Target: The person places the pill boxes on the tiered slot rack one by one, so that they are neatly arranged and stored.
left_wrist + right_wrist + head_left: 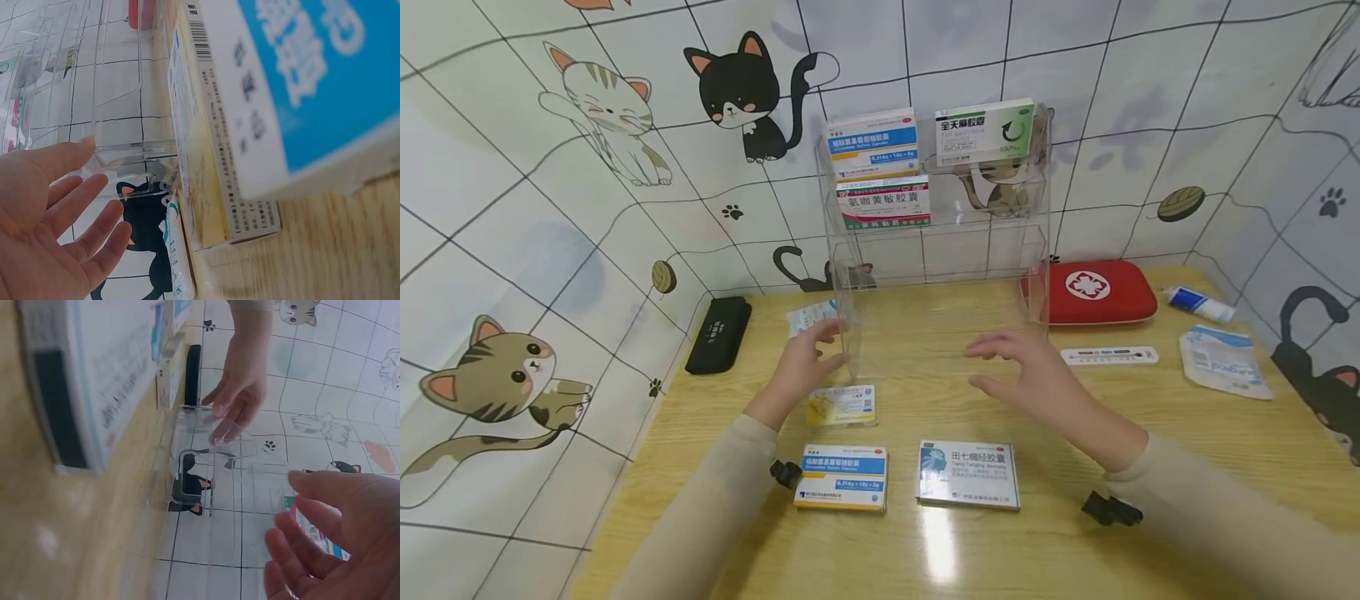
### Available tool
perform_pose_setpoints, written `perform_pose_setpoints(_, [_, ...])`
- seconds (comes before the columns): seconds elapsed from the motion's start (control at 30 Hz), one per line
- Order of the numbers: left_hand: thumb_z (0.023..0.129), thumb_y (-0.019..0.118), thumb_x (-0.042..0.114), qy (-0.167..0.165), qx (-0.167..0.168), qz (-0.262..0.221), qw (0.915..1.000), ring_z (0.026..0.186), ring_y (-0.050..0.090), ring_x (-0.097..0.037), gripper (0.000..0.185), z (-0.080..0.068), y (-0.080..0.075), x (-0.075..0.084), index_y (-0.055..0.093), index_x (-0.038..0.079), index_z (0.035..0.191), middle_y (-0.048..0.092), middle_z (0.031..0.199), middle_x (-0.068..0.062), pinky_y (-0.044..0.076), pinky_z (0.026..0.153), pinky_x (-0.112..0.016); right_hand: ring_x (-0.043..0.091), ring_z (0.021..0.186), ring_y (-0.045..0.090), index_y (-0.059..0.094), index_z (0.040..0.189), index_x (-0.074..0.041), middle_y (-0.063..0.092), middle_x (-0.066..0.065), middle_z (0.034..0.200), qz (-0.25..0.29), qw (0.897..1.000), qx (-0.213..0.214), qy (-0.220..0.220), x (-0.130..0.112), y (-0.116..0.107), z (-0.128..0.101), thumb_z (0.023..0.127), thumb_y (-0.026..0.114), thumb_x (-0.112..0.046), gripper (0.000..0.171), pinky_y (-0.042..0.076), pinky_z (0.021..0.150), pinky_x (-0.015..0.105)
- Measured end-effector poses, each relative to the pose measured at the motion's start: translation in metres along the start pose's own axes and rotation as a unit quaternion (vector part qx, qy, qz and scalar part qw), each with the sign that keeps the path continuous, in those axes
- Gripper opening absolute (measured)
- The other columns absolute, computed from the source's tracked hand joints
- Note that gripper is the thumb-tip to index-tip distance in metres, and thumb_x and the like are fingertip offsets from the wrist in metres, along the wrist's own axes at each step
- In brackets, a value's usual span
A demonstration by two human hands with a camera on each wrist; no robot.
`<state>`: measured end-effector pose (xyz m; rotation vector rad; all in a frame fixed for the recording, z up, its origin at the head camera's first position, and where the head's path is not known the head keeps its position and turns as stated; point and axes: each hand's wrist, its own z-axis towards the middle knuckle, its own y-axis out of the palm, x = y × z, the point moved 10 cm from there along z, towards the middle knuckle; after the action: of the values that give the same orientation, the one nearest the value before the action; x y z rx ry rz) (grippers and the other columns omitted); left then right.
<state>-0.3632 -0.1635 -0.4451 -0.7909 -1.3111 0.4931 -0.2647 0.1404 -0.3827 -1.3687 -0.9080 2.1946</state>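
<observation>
Nearest me are my beige sleeves (1225,508), a small black device at each wrist, over the wooden table (865,562). Between my forearms lie two medicine boxes: a blue-and-white glucosamine sulfate capsule box (841,477) just beside my left wrist, and a pale Tianqi Tongjing capsule box (967,473) nearer my right. A yellow-and-white box (846,406) lies flat just beside my left hand, on its near side. My left hand (805,364) is at the left side of a clear plastic rack (1037,279), thumb apart from the loosely bent fingers; I cannot tell whether the fingertips touch the plastic. My right hand (1037,379) hovers well apart from the left, near the rack's right side, its thumb and fingers parted with only air between them. Right of my right hand are a thermometer card (1108,356) and, farther out, a white-and-blue packet (1225,361). Beyond my left fingertips lies a small pale sachet (811,317), with a black case (718,335) to its left. Beyond my right hand sit a red first-aid case (1101,292) and a blue-and-white tube (1201,304). Up in the rack, above and beyond my hands, another glucosamine box (874,146) stands over an Ankahuangmin capsule box (883,202) on the left, and a green-and-white gastrodia capsule box (985,133) stands right. Farthest is the cat-patterned wall (887,50).
</observation>
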Motion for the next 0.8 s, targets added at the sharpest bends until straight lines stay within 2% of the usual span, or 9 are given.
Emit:
perform_pose_setpoints(0.1, [0.095,0.076,0.020,0.005,0.002,0.001,1.0000,0.129,0.059,-0.029,0.052,0.000,0.000,0.002,0.056,0.017,0.143,0.062,0.143,-0.006,0.054,0.105,-0.050,0.025,0.107,0.069,0.076,0.118,-0.017,0.071,0.005,0.127,-0.011,0.999,-0.026,0.023,0.010,0.007,-0.025,0.084,0.087,-0.020,0.036,0.057,0.095,0.054])
perform_pose_setpoints(0.23, [0.095,0.076,0.020,0.004,-0.002,-0.002,1.0000,0.130,0.059,-0.030,0.053,-0.001,0.000,0.003,0.056,0.015,0.144,0.062,0.144,-0.008,0.054,0.106,-0.051,0.025,0.108,0.069,0.075,0.121,-0.016,0.070,0.005,0.128,-0.024,0.995,-0.081,0.052,0.019,0.020,-0.054,0.082,0.089,-0.026,0.042,0.059,0.093,0.053])
perform_pose_setpoints(0.4, [0.095,0.076,0.019,-0.003,-0.001,-0.009,1.0000,0.130,0.058,-0.031,0.055,0.000,-0.001,0.001,0.055,0.011,0.145,0.061,0.145,-0.011,0.053,0.107,-0.052,0.025,0.113,0.068,0.074,0.124,-0.016,0.070,0.000,0.126,-0.026,0.988,-0.131,0.075,0.027,0.033,-0.081,0.080,0.090,-0.035,0.050,0.057,0.098,0.054])
perform_pose_setpoints(0.63, [0.095,0.076,0.020,-0.007,-0.008,-0.002,0.9999,0.131,0.058,-0.032,0.057,0.000,-0.003,0.002,0.054,0.010,0.146,0.060,0.145,-0.013,0.053,0.107,-0.052,0.027,0.122,0.064,0.070,0.131,-0.019,0.067,0.000,0.131,-0.054,0.984,-0.148,0.087,0.042,0.050,-0.103,0.074,0.089,-0.053,0.069,0.054,0.105,0.056])
perform_pose_setpoints(0.8, [0.096,0.075,0.019,-0.006,-0.008,-0.004,0.9999,0.130,0.058,-0.032,0.056,-0.002,-0.002,0.004,0.054,0.010,0.146,0.061,0.145,-0.012,0.053,0.107,-0.052,0.029,0.122,0.064,0.070,0.129,-0.016,0.069,0.001,0.128,-0.066,0.982,-0.151,0.090,0.043,0.051,-0.104,0.072,0.091,-0.053,0.071,0.053,0.104,0.057])
